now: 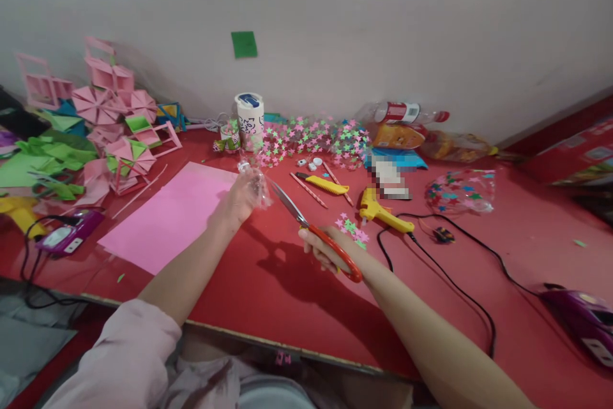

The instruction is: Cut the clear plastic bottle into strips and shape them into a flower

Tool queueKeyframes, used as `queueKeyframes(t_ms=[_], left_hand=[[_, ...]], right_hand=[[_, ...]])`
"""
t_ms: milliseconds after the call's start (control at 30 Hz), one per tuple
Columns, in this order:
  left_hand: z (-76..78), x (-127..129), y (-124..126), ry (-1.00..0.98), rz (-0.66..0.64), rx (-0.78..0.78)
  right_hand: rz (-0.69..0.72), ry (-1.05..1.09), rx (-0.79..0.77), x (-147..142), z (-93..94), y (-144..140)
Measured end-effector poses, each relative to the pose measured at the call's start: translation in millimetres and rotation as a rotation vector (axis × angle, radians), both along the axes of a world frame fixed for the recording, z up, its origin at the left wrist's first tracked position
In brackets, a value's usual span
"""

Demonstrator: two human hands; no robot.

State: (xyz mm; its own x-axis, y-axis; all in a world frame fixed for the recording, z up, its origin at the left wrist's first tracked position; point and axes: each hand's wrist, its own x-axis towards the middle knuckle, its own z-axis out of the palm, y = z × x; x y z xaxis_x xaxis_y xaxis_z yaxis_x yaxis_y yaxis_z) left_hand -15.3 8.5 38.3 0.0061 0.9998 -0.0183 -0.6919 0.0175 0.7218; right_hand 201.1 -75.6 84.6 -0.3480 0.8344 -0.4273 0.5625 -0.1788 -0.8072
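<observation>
My left hand (241, 197) is closed around a crumpled piece of clear plastic (260, 189), held above the red table beside a pink paper sheet (177, 217). The fingers hide part of that plastic, so its exact kind is unclear. Scissors with red-orange handles (335, 251) are gripped in my right hand (322, 248). Their blades point up and left, the tips close to the plastic; whether they touch it I cannot tell. Under and beyond the right hand lies a small heap of pink and green paper stars (352, 230).
A yellow utility knife (327, 185), striped sticks (309, 190) and a yellow glue gun (385, 212) with a black cord lie ahead. Bags of stars (306, 141), a patterned cup (249, 122) and plastic bottles (397, 113) line the wall. Pink paper models (110, 77) crowd the left; a purple power strip (582, 319) sits right.
</observation>
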Motion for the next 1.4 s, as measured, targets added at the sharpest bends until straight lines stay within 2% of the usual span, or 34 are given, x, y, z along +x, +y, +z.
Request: queueKeyframes(t_ms=[100, 267, 500, 800, 1233, 1400], left_hand=[[-0.7, 1, 0, 0.016, 0.01, 0.042], [-0.2, 4, 0, 0.011, 0.042, 0.007], [-6.0, 7, 1, 0.032, 0.112, -0.044], [-5.3, 8, -1, 0.022, 0.201, 0.013], [5.1, 5, 0, 0.02, 0.185, 0.096], [1.9, 4, 3, -0.04, 0.177, -0.002]], right_hand=[[-0.012, -0.017, 0.01, 0, 1.3, -1], [-0.025, 0.055, 0.009, 0, 2.1, -1], [-0.027, -0.065, -0.035, -4, -0.1, -1], [-0.003, -0.013, -0.054, -5, 1.9, -4], [0.014, -0.056, -0.057, -2, -8.8, 2], [0.019, -0.032, -0.039, -1, -10.8, 1]])
